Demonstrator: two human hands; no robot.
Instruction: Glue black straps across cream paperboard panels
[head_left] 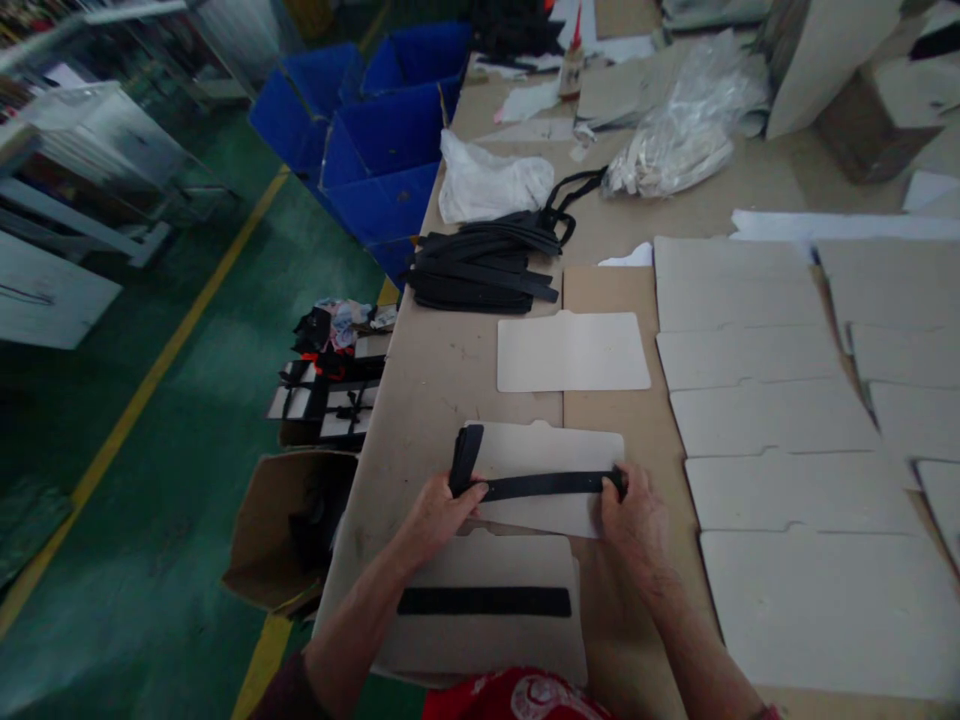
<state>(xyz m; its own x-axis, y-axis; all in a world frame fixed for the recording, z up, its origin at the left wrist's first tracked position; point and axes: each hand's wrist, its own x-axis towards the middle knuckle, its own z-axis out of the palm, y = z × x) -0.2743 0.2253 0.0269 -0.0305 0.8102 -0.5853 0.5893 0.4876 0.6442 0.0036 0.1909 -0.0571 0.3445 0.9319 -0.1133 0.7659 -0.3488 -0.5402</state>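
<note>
On the table [420, 400], your left hand [439, 515] and right hand [637, 515] pinch a black strip [551, 485] over a pale board [547, 450]; beside the table, green floor [187, 420] and blue bins [390, 205]; fingers [611, 503] hide the strip's right end.

No word, number or brand legible from where I stand. White print [551, 695] on red cloth [480, 698] by the near end of the table [442, 370]: curling shapes, only partly in sight, nothing readable. Red-tipped bottle [571, 76] toward the far end: surface too small and blurred to read.
</note>
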